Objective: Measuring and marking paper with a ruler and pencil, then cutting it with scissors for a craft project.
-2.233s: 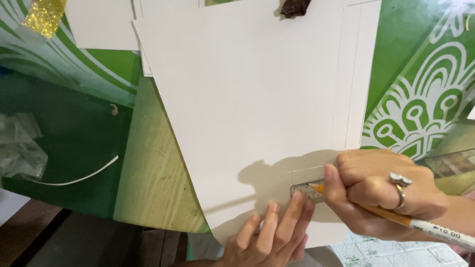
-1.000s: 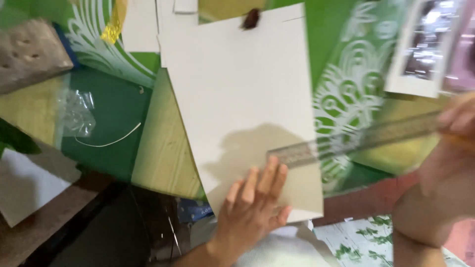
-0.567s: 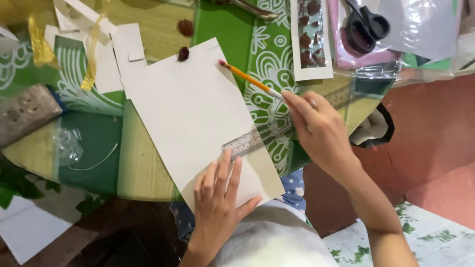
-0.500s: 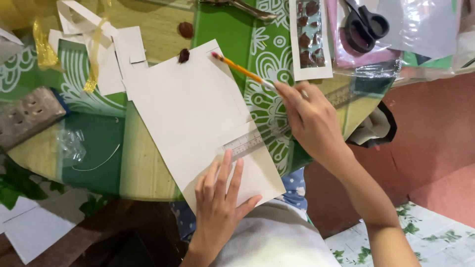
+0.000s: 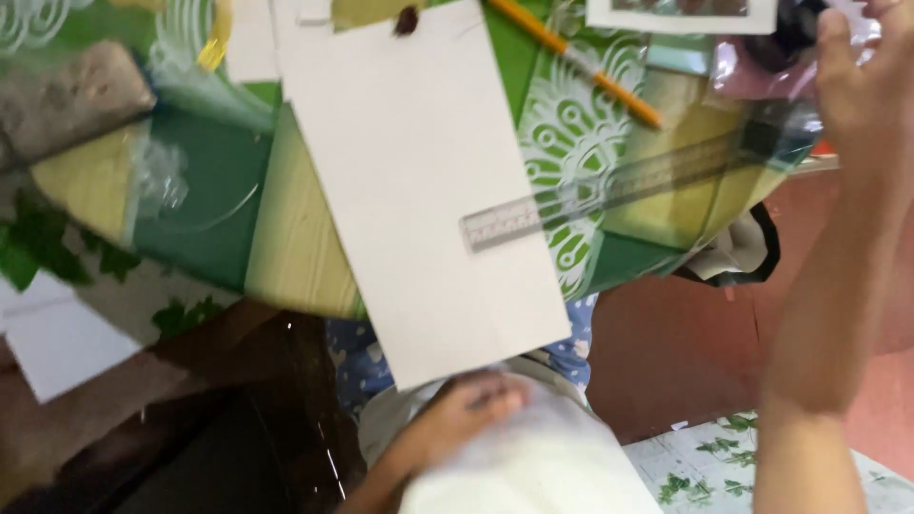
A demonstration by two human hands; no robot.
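A large white sheet of paper (image 5: 419, 190) lies slanted on the green patterned table (image 5: 562, 124), its near corner hanging over the edge. A clear plastic ruler (image 5: 609, 186) rests across the sheet's right side and runs out over the table. An orange pencil (image 5: 581, 62) lies loose above the ruler. My left hand (image 5: 466, 409) is low, just below the sheet's near edge, over white cloth on my lap, and holds nothing. My right hand (image 5: 857, 86) is raised at the upper right by some clear plastic wrapping (image 5: 752, 57), with nothing seen in its fingers.
A white card strip (image 5: 681, 11) lies at the top edge. A gold ribbon (image 5: 217, 38) and a crumpled clear bag (image 5: 162, 176) sit at the left. A dark bag (image 5: 752, 257) hangs beyond the table's right edge above red-brown floor. White paper (image 5: 57, 343) lies at the lower left.
My right hand put the pencil down and lifted off the ruler toward the upper right. My left hand slid off the sheet down to my lap. The view shifted closer.
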